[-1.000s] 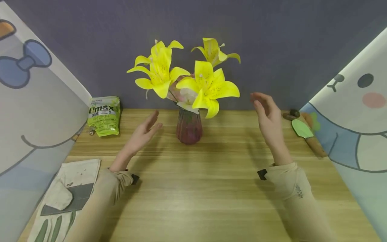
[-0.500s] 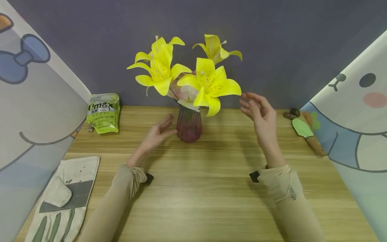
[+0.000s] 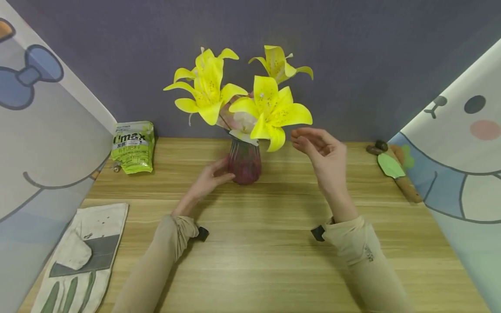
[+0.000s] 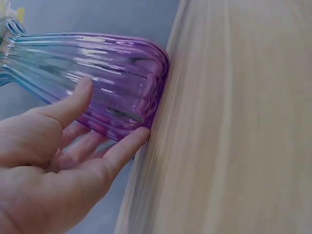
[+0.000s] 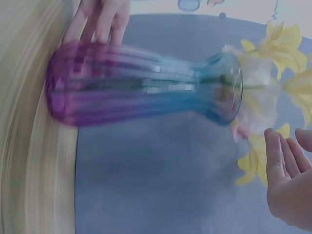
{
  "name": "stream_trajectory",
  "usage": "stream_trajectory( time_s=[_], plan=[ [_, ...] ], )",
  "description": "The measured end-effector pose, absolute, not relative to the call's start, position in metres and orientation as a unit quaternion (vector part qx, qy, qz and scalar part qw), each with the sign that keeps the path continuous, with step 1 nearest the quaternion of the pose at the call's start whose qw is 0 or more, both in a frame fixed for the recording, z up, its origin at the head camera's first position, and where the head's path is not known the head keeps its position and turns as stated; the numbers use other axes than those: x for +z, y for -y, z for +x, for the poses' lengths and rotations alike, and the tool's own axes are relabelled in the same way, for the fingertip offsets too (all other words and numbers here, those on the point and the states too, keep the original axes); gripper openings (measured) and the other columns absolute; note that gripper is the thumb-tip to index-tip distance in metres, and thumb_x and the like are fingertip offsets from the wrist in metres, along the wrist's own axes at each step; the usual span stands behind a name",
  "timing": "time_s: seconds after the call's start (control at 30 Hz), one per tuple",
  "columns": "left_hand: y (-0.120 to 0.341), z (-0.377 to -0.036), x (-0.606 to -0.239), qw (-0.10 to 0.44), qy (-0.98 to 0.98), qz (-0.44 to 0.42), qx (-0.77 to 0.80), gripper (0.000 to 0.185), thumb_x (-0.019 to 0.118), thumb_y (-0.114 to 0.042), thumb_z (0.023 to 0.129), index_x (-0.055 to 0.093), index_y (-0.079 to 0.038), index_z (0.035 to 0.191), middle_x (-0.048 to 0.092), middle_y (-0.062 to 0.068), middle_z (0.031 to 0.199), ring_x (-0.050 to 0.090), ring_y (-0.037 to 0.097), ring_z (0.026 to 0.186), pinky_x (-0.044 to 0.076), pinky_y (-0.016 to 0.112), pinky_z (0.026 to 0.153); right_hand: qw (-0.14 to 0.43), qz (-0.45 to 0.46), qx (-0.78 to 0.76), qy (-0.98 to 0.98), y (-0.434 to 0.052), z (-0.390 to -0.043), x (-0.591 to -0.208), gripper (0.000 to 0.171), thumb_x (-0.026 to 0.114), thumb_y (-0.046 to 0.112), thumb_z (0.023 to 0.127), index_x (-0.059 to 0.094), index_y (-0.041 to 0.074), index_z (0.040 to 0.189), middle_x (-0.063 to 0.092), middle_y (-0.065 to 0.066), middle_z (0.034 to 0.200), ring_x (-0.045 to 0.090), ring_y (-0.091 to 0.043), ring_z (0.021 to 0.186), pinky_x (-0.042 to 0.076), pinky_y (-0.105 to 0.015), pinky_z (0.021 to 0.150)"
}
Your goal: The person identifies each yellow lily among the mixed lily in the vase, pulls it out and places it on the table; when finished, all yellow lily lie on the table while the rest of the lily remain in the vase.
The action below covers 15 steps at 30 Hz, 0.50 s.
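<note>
A ribbed glass vase (image 3: 250, 163), purple at the base and blue at the neck, stands upright on the wooden table near the back wall. Yellow lilies (image 3: 270, 111) and pale pink-white flowers (image 3: 242, 121) rise from it. My left hand (image 3: 205, 184) is at the vase's lower left side. In the left wrist view its thumb (image 4: 78, 102) overlaps the front of the glass, while other fingers reach behind, loosely spread. My right hand (image 3: 325, 161) hovers right of the vase, below the front lily, with loosely bent fingers and nothing in them.
At the back left leans a green printed pouch (image 3: 135, 148). A white and grey work glove (image 3: 86, 248) lies at the front left. On the right, a small trowel (image 3: 391, 166) with a wooden handle lies beside dark stones (image 3: 375, 149). Cartoon-printed panels flank both sides.
My left hand has moved right, from apart to the vase's side. The right hand has come leftward and lower, closer to the front lily. The vase stays in place.
</note>
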<state>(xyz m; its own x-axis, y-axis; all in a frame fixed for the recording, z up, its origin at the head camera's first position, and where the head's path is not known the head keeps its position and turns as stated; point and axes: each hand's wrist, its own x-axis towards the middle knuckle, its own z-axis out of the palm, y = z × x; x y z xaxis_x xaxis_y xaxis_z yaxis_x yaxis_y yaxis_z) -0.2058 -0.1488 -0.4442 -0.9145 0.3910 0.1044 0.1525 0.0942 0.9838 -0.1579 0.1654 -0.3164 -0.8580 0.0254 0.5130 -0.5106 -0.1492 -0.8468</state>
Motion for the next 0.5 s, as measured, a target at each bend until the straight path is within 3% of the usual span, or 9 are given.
stream_trajectory(
  time_s=[0.27, 0.5],
  plan=[
    [0.148, -0.203, -0.447, 0.099, -0.705, 0.170, 0.681, 0.065, 0.064, 0.009, 0.103, 0.036, 0.007, 0.162, 0.044, 0.028, 0.162, 0.051, 0.044, 0.142, 0.058, 0.033, 0.105, 0.190, 0.193, 0.704, 0.657, -0.139, -0.154, -0.312, 0.023, 0.071, -0.005, 0.101, 0.076, -0.005, 0.123, 0.079, -0.007, 0.113, 0.076, -0.023, 0.098, 0.065, -0.035, 0.090],
    [0.146, -0.205, -0.450, 0.091, -0.700, 0.164, 0.689, 0.063, 0.065, 0.011, 0.102, 0.039, 0.009, 0.160, 0.046, 0.029, 0.159, 0.055, 0.045, 0.138, 0.060, 0.032, 0.102, 0.246, 0.187, 0.689, 0.656, -0.126, -0.160, -0.312, 0.020, 0.071, -0.004, 0.101, 0.077, -0.007, 0.119, 0.079, 0.002, 0.107, 0.075, -0.018, 0.093, 0.064, -0.031, 0.085]
  ],
)
